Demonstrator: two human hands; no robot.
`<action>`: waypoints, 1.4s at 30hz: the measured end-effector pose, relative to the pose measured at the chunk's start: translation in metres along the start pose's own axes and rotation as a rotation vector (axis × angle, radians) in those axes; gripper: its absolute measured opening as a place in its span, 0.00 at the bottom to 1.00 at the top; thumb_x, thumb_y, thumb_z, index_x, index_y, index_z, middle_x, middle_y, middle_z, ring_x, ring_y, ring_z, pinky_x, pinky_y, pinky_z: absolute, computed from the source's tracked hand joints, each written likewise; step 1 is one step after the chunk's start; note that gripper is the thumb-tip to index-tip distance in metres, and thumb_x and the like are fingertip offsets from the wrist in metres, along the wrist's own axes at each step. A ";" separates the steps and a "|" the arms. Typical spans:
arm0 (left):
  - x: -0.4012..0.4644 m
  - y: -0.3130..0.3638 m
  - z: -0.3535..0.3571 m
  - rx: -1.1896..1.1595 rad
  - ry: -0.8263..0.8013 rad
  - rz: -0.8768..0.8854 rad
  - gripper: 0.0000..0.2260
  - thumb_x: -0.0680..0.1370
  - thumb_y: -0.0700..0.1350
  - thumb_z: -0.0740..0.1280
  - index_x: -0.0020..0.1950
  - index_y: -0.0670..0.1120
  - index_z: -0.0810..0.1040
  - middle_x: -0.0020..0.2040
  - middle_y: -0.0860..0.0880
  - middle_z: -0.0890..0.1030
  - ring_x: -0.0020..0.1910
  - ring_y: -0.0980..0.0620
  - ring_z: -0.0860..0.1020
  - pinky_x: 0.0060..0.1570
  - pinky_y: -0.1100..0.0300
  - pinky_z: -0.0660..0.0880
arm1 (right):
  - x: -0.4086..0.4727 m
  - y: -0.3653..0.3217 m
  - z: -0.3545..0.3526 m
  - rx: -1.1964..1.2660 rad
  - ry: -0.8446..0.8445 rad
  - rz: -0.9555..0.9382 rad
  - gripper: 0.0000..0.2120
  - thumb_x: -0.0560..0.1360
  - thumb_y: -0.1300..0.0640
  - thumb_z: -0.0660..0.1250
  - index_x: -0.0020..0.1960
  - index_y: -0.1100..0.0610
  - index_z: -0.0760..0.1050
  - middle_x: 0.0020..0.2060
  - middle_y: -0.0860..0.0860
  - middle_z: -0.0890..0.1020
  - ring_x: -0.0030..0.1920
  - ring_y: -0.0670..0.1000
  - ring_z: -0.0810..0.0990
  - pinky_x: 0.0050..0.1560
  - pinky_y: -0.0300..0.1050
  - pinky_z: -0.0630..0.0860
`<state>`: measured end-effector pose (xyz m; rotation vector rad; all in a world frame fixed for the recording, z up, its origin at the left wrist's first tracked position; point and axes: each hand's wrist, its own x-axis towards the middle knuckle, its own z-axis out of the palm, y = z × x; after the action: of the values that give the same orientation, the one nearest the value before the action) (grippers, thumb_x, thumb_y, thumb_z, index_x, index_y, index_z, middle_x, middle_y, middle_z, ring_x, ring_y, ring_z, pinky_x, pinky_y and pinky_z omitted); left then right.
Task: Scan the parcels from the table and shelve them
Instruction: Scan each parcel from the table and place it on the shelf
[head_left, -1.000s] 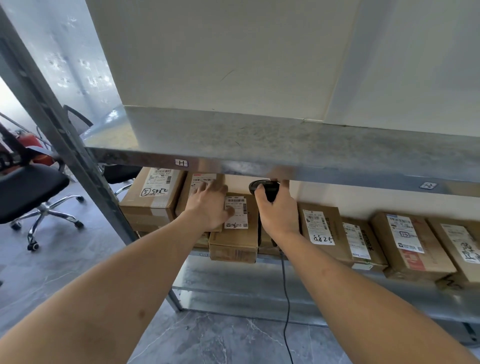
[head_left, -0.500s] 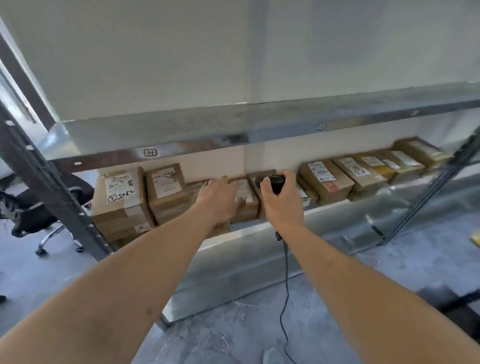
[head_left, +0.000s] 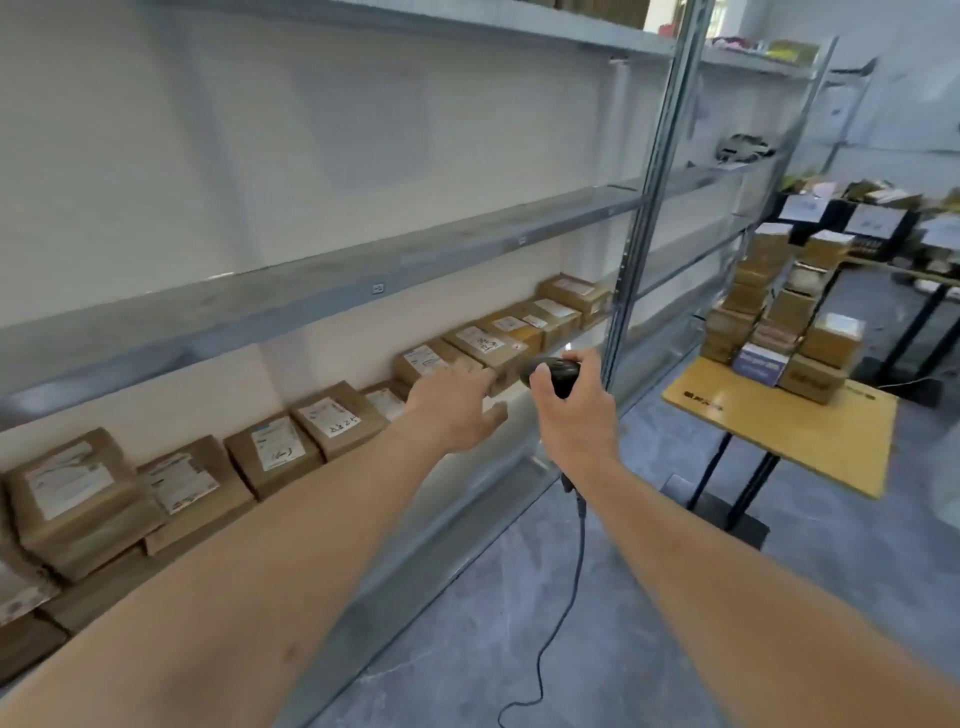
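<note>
A row of brown cardboard parcels (head_left: 332, 418) with white labels lines the low metal shelf (head_left: 498, 457) along the wall. My left hand (head_left: 452, 408) hovers in front of that row with its fingers spread and holds nothing. My right hand (head_left: 574, 410) grips a black corded barcode scanner (head_left: 553, 374), its cable (head_left: 566, 587) hanging to the floor. At the right, a yellow-topped table (head_left: 810, 441) carries stacked parcels (head_left: 779, 322).
An upright steel post (head_left: 654, 192) of the rack stands just behind my right hand. An empty shelf board (head_left: 363, 286) runs above the parcels. Further tables with dark boxes (head_left: 872, 223) stand at the far right. The floor is grey tile.
My view has swung right and pulled back from the shelf, bringing the table into sight. My left hand has come off the shelved parcel. My right hand still grips the scanner.
</note>
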<state>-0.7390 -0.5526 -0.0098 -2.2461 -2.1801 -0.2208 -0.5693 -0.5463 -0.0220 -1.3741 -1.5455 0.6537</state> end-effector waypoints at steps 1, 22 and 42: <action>0.013 0.020 0.000 -0.001 0.006 0.023 0.23 0.82 0.64 0.60 0.71 0.52 0.74 0.65 0.45 0.77 0.64 0.39 0.75 0.58 0.45 0.76 | 0.008 0.010 -0.018 -0.007 0.015 0.001 0.13 0.82 0.41 0.63 0.63 0.45 0.67 0.44 0.44 0.79 0.44 0.48 0.81 0.46 0.54 0.82; 0.286 0.388 0.049 -0.092 -0.028 0.381 0.26 0.81 0.65 0.62 0.74 0.52 0.73 0.70 0.45 0.73 0.70 0.39 0.72 0.64 0.40 0.75 | 0.223 0.196 -0.318 -0.145 0.358 0.085 0.13 0.83 0.44 0.63 0.63 0.48 0.68 0.43 0.44 0.80 0.40 0.48 0.81 0.36 0.48 0.74; 0.613 0.589 0.128 -0.056 -0.160 0.744 0.26 0.82 0.63 0.62 0.76 0.52 0.71 0.73 0.44 0.71 0.69 0.38 0.71 0.64 0.40 0.75 | 0.491 0.368 -0.401 -0.259 0.665 0.304 0.13 0.82 0.44 0.64 0.63 0.46 0.67 0.43 0.41 0.78 0.43 0.44 0.79 0.41 0.48 0.78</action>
<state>-0.1257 0.0499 -0.0170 -2.9860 -1.2412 -0.0892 -0.0135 -0.0683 -0.0264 -1.8103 -0.9140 0.1302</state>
